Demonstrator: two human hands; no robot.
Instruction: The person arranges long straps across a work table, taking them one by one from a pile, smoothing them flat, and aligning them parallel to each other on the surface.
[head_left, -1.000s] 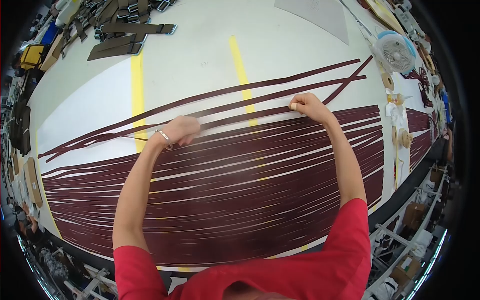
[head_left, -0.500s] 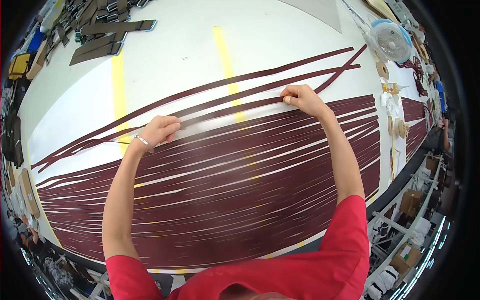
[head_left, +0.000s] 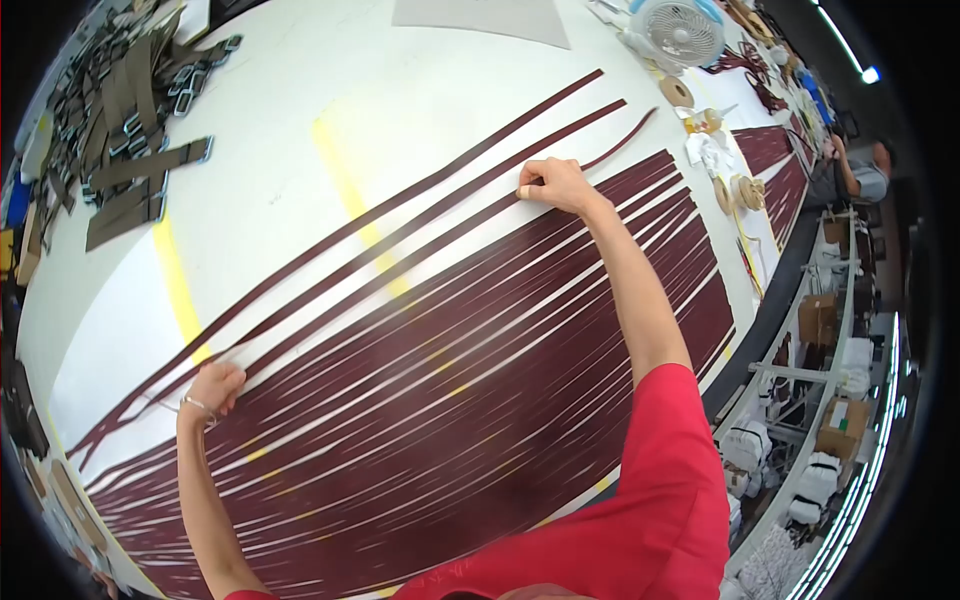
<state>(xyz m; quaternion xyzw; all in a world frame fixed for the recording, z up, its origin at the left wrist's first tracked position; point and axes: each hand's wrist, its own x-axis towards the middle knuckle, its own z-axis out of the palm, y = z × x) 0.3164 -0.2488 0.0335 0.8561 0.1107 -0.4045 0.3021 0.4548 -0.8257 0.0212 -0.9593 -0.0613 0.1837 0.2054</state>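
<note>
My left hand [head_left: 217,388] and my right hand [head_left: 555,186] are both closed on one long maroon strip [head_left: 472,224], which runs slantwise between them just above the table. From the right hand its loose end curves away toward the back. Two more maroon strips, an outer one [head_left: 480,150] and a middle one [head_left: 545,145], lie roughly alongside it on the white surface, meeting toward the left edge. Below my hands, a wide band of many maroon strips [head_left: 400,400] lies side by side with thin white gaps. My fingertips partly hide the grip.
Dark webbing straps with metal buckles [head_left: 130,110] are heaped at the back left of the white table [head_left: 300,60]. A fan [head_left: 682,32], tape rolls [head_left: 745,190] and a bottle [head_left: 705,121] stand along the right. Beyond are shelves with boxes [head_left: 842,425] and another person [head_left: 860,180].
My left hand has slid left along the strip, widening the gap between my hands. The strip's far end has swung round beside the other two. The view has turned to the right.
</note>
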